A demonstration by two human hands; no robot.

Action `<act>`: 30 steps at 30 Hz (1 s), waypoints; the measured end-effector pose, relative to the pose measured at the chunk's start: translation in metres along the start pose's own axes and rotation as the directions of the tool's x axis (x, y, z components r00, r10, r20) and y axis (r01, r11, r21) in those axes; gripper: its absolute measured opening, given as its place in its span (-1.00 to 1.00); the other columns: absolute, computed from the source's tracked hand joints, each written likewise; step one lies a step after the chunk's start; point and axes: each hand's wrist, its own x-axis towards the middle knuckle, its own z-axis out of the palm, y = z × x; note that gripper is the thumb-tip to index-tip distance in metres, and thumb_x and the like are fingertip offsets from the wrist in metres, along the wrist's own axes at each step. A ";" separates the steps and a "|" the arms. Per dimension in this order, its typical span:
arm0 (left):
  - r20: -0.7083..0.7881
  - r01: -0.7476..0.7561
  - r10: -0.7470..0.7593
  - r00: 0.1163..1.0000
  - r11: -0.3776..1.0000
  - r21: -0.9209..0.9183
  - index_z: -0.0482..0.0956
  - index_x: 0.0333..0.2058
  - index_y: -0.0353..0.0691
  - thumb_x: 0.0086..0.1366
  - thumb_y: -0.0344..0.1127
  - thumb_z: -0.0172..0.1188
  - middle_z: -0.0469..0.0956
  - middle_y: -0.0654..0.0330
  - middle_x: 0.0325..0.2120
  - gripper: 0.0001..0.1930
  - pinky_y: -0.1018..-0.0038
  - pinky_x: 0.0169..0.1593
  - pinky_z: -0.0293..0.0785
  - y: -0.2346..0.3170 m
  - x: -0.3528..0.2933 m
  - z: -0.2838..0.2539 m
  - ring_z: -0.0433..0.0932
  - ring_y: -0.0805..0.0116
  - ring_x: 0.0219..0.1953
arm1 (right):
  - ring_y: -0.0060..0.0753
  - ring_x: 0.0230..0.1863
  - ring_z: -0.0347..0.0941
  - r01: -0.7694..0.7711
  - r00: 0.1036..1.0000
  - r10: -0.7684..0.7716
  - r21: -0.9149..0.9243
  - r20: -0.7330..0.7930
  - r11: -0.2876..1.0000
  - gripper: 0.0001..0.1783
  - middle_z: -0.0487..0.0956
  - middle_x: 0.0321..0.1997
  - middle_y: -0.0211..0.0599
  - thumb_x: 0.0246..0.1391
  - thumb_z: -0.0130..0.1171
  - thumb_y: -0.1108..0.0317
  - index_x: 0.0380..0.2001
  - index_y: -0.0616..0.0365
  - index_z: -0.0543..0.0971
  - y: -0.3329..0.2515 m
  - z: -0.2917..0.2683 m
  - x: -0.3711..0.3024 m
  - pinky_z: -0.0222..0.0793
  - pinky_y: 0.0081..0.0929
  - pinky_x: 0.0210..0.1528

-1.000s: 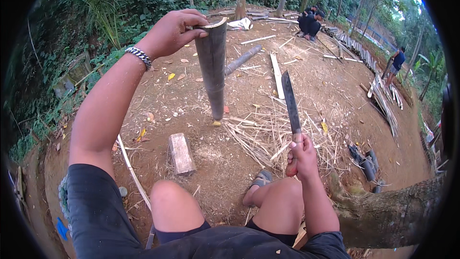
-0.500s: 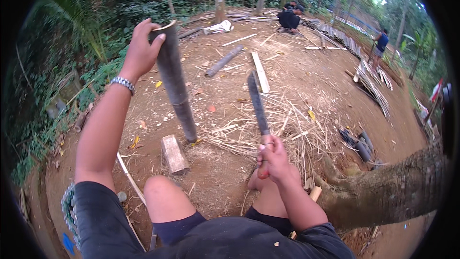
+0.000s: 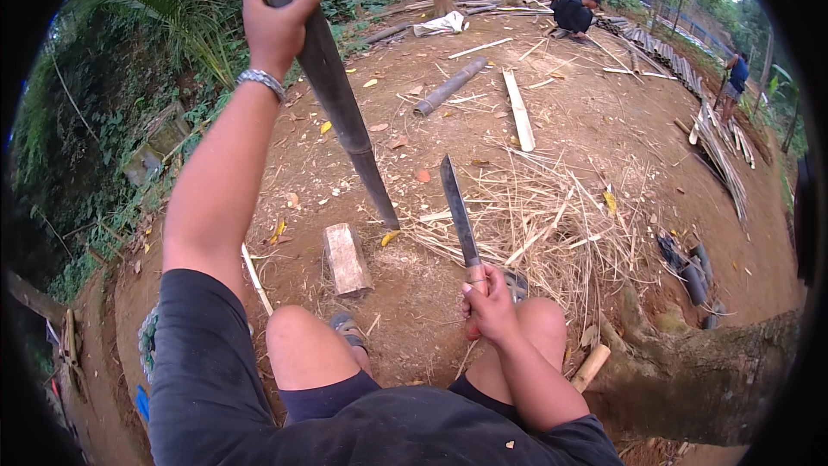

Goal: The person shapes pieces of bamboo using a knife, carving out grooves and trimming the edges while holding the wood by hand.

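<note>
Bamboo [image 3: 338, 103] slants from the left hand [image 3: 280, 22], which grips its top end, down toward the ground [image 3: 423, 306] near a wooden block [image 3: 347, 261]; it looks stiff, fairly light and smooth, best held up there. The right hand [image 3: 492, 304] clasps a knife [image 3: 459, 211] by its handle [image 3: 476, 276].

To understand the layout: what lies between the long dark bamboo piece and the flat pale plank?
In the head view, a grey cylindrical bamboo tube lies between the bamboo piece and the plank, with thin pale strips and leaves.
</note>
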 end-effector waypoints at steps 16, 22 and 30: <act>0.517 0.440 -0.210 0.830 0.817 -0.373 0.37 0.09 -0.12 0.22 -0.29 0.22 0.29 -0.10 0.31 -0.55 0.21 0.33 0.32 0.012 -0.041 -0.007 0.35 0.04 0.31 | -0.58 -0.49 0.41 0.031 1.000 -0.031 0.010 0.001 0.999 -0.49 0.43 -0.32 -0.35 0.22 0.17 0.51 0.16 0.22 0.23 -0.001 -0.002 0.008 0.42 -0.55 -0.45; 0.334 0.140 -0.103 0.937 0.986 -0.088 0.52 0.05 -0.19 0.15 -0.16 0.47 0.41 0.19 0.06 -0.47 0.39 0.21 0.42 0.036 -0.067 -0.020 0.45 0.32 0.14 | -0.60 -0.40 0.41 0.118 0.993 -0.119 -0.074 -0.008 0.990 -0.45 0.42 -0.14 -0.27 0.20 0.15 0.54 0.19 0.25 0.20 -0.009 0.012 -0.004 0.43 -0.56 -0.39; 0.284 0.054 -0.039 0.958 0.998 -0.044 0.50 0.10 -0.17 0.10 -0.23 0.52 0.48 0.18 0.13 -0.41 0.38 0.17 0.46 0.072 -0.102 -0.018 0.47 0.34 0.16 | -0.35 0.03 0.44 0.518 0.855 -0.502 -0.213 0.131 0.828 -0.30 0.39 0.12 -0.08 0.21 0.11 0.53 0.35 0.28 0.08 -0.105 0.057 -0.018 0.37 -0.31 0.12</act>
